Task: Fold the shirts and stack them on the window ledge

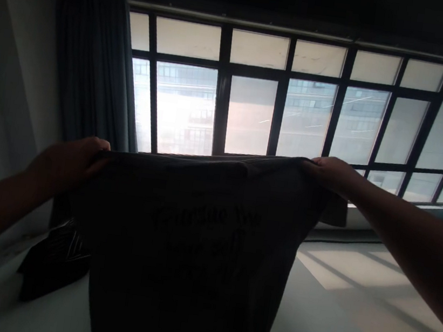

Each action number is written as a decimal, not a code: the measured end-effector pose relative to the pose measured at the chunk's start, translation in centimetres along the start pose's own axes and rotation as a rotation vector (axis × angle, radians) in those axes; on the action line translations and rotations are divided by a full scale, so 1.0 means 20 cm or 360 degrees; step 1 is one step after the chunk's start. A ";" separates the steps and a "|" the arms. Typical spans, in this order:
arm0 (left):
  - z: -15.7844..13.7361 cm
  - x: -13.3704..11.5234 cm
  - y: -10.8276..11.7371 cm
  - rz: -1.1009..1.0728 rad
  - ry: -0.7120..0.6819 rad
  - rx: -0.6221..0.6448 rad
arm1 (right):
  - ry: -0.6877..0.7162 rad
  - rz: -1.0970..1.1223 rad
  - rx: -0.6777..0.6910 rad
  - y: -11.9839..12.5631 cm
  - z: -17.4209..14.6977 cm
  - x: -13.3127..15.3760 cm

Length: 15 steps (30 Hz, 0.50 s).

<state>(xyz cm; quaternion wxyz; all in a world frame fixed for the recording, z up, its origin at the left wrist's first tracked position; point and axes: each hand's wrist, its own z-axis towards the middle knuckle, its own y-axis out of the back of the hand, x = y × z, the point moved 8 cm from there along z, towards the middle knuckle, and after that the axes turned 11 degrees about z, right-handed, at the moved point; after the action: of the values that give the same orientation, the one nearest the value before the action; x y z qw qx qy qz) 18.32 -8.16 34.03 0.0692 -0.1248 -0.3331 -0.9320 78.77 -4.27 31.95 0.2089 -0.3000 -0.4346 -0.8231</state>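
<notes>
A dark T-shirt [197, 228] with lettering across it hangs stretched between my two hands. My left hand [84, 156] pinches its upper left corner, fingers closed on the cloth. On the other side my right hand [329, 169] grips the upper right corner, a little higher than the left. A short flap of cloth, seemingly a sleeve, hangs below my right hand. The shirt's lower part runs out of the bottom of the view, and its front is in deep shade.
A dark cloth item [53, 263] with pale stripes lies on a pale surface [302, 329] at lower left. Behind stand wide windows [248, 115] with a dark curtain [95, 73] at left. Sunlight falls on the floor [400, 298] at right.
</notes>
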 end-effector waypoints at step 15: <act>0.18 0.10 0.74 -0.0307 0.0321 -0.0440 | 0.0730 -0.0207 -0.0847 0.78 -0.23 0.51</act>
<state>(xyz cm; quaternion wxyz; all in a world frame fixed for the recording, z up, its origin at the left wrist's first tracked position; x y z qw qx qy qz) 20.26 -17.34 46.18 -0.0053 -0.0066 -0.2037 -0.9790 79.18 -17.29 46.00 0.1626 -0.1231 -0.1650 -0.9650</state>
